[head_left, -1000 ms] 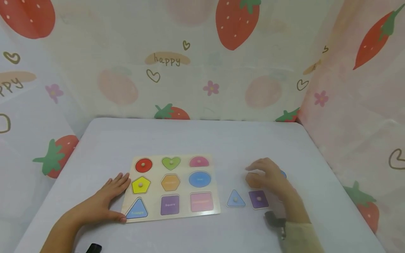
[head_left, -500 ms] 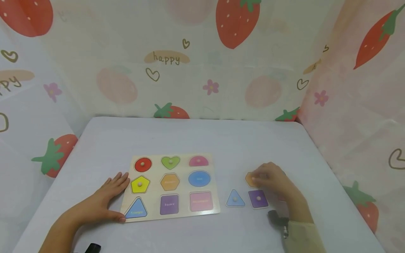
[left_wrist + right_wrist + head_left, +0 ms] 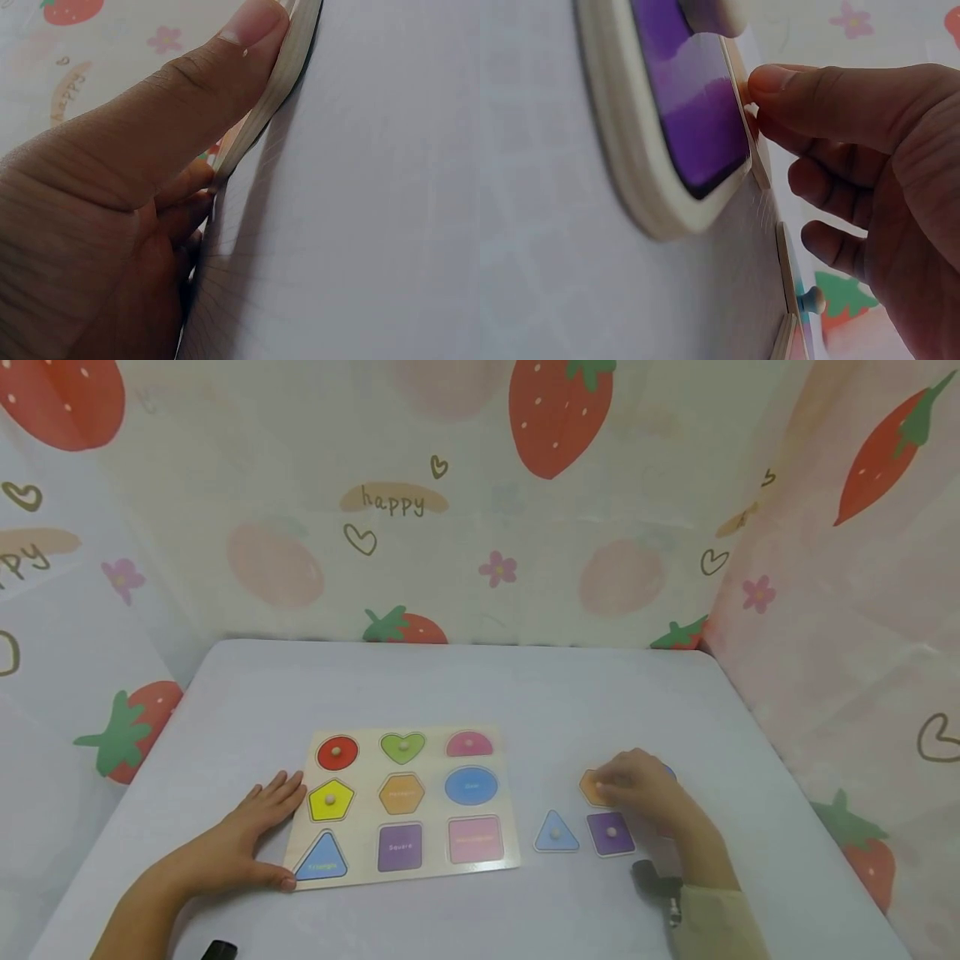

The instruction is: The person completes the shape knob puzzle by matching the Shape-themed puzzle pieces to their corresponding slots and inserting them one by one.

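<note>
My right hand [image 3: 648, 789], in the head view, pinches the loose orange hexagon puzzle piece [image 3: 588, 787] lying on the table. In the right wrist view its thumb [image 3: 810, 94] and index fingertip meet over this piece, hiding the knob. A purple square piece [image 3: 705, 112] with a round knob lies nearer that camera. The wooden shape puzzle board [image 3: 366, 777] is left of centre. Along its left edge rests my left hand [image 3: 232, 852], fingers straight, thumb at the near corner; the left wrist view shows the thumb [image 3: 187, 94] along the board's edge [image 3: 289, 82].
A loose blue triangle piece [image 3: 556, 837] lies between the board and the purple square. Partly behind the right hand are a blue piece [image 3: 671, 771] and a pink piece [image 3: 799, 346]. Red circle [image 3: 337, 762], green heart, pink half circle and yellow pentagon pieces sit in the board.
My right hand has come down onto the orange hexagon, and its fingers have closed together over it. The left hand stays at the board's edge.
</note>
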Demonstrator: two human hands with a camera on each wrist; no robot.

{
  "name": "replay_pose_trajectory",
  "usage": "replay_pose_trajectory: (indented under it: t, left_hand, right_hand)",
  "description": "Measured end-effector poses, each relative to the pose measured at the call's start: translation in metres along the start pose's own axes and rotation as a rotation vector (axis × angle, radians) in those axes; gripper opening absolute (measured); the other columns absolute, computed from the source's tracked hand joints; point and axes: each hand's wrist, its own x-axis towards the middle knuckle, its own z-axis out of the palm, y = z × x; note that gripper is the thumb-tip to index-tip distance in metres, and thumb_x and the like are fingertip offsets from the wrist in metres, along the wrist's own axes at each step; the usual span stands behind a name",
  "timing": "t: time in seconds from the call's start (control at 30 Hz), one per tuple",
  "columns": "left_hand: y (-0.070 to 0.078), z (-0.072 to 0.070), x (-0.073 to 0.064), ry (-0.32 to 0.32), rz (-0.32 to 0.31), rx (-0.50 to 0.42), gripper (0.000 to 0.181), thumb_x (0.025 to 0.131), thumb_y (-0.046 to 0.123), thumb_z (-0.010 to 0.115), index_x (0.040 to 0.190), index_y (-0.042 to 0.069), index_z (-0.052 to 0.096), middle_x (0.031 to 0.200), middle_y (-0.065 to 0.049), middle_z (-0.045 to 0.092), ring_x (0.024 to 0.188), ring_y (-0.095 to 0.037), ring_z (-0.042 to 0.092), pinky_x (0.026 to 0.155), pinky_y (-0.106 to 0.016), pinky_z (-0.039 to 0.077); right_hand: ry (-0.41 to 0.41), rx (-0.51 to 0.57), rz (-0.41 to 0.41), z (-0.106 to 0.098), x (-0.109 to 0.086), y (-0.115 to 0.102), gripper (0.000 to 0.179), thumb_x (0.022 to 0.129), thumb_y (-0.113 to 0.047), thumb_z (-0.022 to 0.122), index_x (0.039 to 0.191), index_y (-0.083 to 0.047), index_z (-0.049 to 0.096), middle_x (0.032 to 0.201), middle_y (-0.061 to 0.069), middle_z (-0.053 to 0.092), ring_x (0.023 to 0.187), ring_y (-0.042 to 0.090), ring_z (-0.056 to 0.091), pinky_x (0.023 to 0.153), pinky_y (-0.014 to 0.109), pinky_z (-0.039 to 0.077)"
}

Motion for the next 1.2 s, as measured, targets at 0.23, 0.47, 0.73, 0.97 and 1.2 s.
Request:
replay_pose_trajectory:
  t: [0.23,0.47,0.73,0.97,1.2]
  left_hand:
    - [0.002,-0.001,-0.001,-0.001,-0.018,-0.008,0.126,0.062,0.069,0.085,0.161,0.011,0.032,0.171,-0.011,0.02,0.159,-0.038,0.006,0.109,-0.001,-0.016]
    - [0.001,-0.001,-0.003,-0.003,-0.025,-0.014,0.127,0.062,0.07,0.085,0.162,0.011,0.031,0.171,-0.011,0.02,0.159,-0.038,0.006,0.109,-0.001,-0.016]
    - [0.0,-0.003,-0.002,-0.006,-0.01,-0.014,0.127,0.063,0.071,0.083,0.162,0.012,0.03,0.171,-0.01,0.019,0.159,-0.037,0.006,0.109,-0.001,-0.015]
    - [0.0,-0.003,-0.001,-0.01,-0.009,-0.031,0.126,0.064,0.069,0.084,0.162,0.01,0.031,0.171,-0.013,0.019,0.158,-0.038,0.005,0.109,0.0,-0.016]
    - [0.0,-0.002,-0.001,-0.01,-0.013,-0.01,0.127,0.062,0.072,0.084,0.162,0.011,0.031,0.171,-0.01,0.02,0.159,-0.037,0.006,0.109,0.0,-0.014]
  right_hand:
    - [0.005,-0.013,0.0,0.001,0.0,-0.002,0.017,0.09,-0.019,0.079,0.107,-0.016,0.08,0.102,-0.004,0.075,0.098,0.017,0.059,0.089,0.039,0.049]
    - [0.027,-0.013,0.0,0.004,0.004,-0.001,0.017,0.09,-0.018,0.078,0.107,-0.016,0.08,0.102,-0.005,0.075,0.101,0.019,0.061,0.092,0.041,0.05]
    - [0.077,-0.056,-0.043,0.002,0.007,-0.003,0.016,0.09,-0.02,0.079,0.106,-0.016,0.08,0.101,-0.004,0.075,0.099,0.019,0.06,0.089,0.041,0.048]
    - [0.085,-0.008,-0.022,-0.003,0.005,-0.019,0.013,0.09,-0.019,0.079,0.103,-0.019,0.08,0.1,-0.005,0.072,0.104,0.021,0.057,0.094,0.045,0.045]
    - [0.117,-0.022,-0.102,0.0,0.006,-0.041,0.01,0.088,-0.019,0.08,0.098,-0.021,0.079,0.098,-0.006,0.071,0.106,0.022,0.058,0.1,0.051,0.041]
